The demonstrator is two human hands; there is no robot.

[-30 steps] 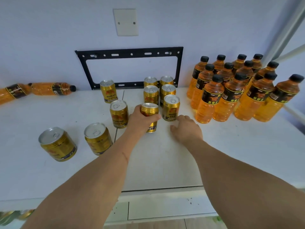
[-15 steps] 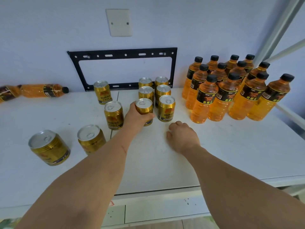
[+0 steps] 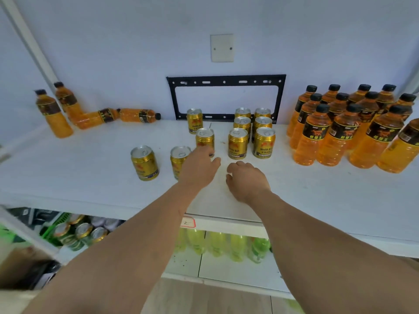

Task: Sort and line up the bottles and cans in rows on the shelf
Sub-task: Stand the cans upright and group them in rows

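Left hand extended, empty, fingers near can; right hand curled on shelf.

- Ten gold cans stand on the shelf.
- Twelve orange bottles upright at right.
- Four orange bottles at left: two upright, two lying.
- Two hands.

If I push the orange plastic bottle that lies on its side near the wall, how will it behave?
The orange plastic bottle lying on its side is round, so it would probably roll. It looks full, so likely rather heavy. On the smooth white shelf it may also slide.
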